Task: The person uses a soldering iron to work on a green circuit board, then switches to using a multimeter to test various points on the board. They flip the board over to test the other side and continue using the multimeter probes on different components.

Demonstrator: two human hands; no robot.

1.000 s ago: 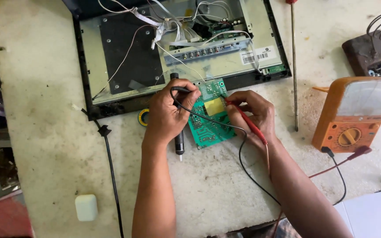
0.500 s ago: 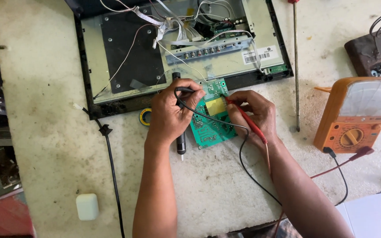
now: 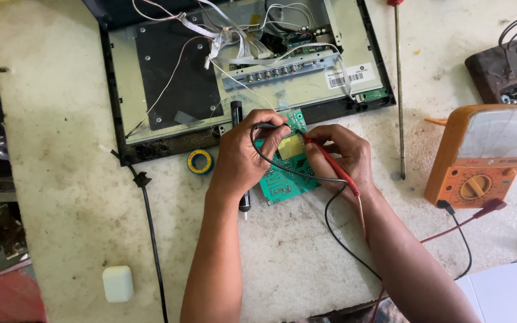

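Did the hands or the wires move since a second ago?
Almost nothing changed. The left hand holds the black probe and the right hand holds the red probe, both on the green circuit board, just as before. The orange meter, the tape roll and the open screen case stayed put.

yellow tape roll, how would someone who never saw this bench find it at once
Start at the big opened flat screen chassis lying at the far side of the pale workbench. Just below its near edge, left of the left hand and the green circuit board, lies the small tape roll. It is the only ring there, yellow with a blue inner band.
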